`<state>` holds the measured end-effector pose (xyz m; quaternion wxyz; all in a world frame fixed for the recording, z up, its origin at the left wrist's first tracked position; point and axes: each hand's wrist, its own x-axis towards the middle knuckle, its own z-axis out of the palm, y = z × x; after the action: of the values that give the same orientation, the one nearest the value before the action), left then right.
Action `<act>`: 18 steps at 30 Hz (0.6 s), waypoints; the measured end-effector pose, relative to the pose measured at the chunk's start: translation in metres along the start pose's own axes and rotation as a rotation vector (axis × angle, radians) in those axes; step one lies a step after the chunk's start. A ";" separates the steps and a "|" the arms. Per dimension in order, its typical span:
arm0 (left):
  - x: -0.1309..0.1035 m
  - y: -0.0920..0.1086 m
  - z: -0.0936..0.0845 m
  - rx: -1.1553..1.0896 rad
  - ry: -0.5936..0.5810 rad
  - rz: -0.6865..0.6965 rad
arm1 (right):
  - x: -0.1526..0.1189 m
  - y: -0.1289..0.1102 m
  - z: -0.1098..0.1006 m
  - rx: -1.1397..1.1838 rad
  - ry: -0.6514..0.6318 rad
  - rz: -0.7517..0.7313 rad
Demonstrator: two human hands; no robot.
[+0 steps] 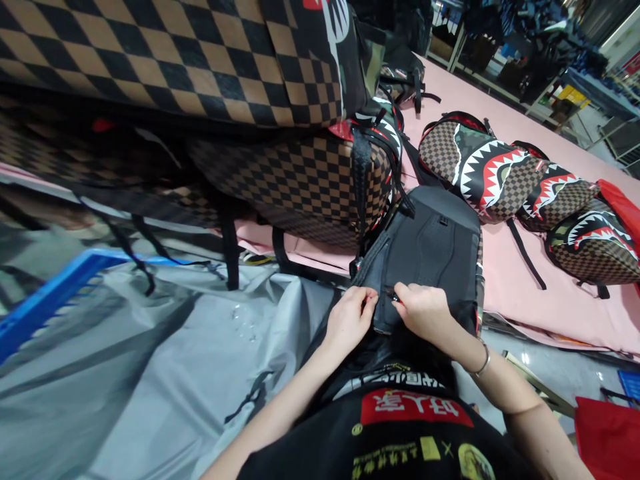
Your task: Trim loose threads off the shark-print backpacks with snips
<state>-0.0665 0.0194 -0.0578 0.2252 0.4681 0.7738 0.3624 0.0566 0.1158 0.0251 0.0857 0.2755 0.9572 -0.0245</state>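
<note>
While grey sheeting (215, 333) is draped at the left, checkered bags (310, 183) are piled beyond it. The left hand (353, 317) is pinched at the side of a dark backpack (430, 247), laid panel-up along the pink table (505, 287); whether anything is gripped cannot be told. A small red-and-black object (395, 298) is clasped in the right hand (425, 310). Farther right, shark-mouth bags (450, 147) are lined up.

"Furnished how?"
"With a long, pink-topped table (575, 313); beyond, with pale-framed racks (457, 47), piled dark;"
"And underfoot?"
"Pale floor (565, 370); shines in spots beside the table; stretches past the racks at upper right, too."
</note>
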 end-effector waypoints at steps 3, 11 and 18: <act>0.000 0.000 0.000 -0.011 0.018 0.007 | 0.003 -0.002 -0.003 -0.008 -0.020 -0.015; 0.000 -0.004 -0.001 -0.085 0.030 -0.013 | 0.009 0.011 0.002 0.073 -0.086 -0.002; 0.000 -0.004 -0.001 -0.141 0.044 -0.049 | 0.003 0.025 0.026 0.347 -0.014 0.074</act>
<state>-0.0692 0.0179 -0.0605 0.2492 0.4241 0.7624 0.4205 0.0714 0.1363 -0.0011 0.0443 0.3209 0.9271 -0.1883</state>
